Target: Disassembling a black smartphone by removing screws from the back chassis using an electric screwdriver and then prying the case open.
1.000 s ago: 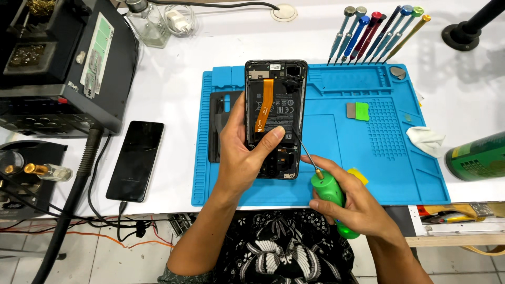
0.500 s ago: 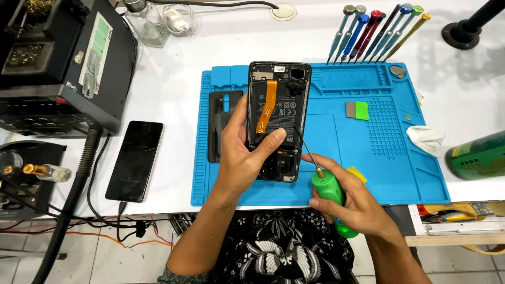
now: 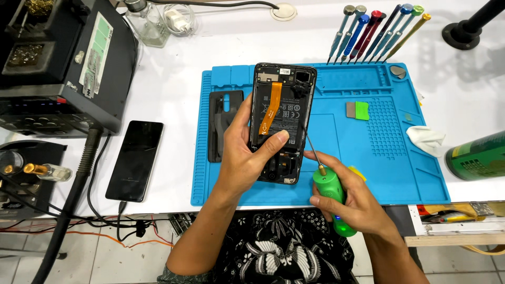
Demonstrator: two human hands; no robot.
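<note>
Slippage is looking the likeliest trouble — the right hand (image 3: 351, 202) is gripping a green electric screwdriver (image 3: 330, 195), its bit meeting the opened smartphone (image 3: 281, 118) that the left hand (image 3: 247, 158) is clasping over the blue repair mat (image 3: 363, 158) — possibly gouging its orange flex cable (image 3: 270, 108).

Opened black smartphone (image 3: 281, 122), back cover off: battery and an orange flex cable exposed, camera module at its top right. It stands lengthwise over the blue work mat (image 3: 400, 173), left of centre, top end near the mat's far edge and bottom end raised toward the near edge. Green electric screwdriver (image 3: 330, 197) over the mat's near edge, thin bit angled up-left to the phone's right side.
</note>
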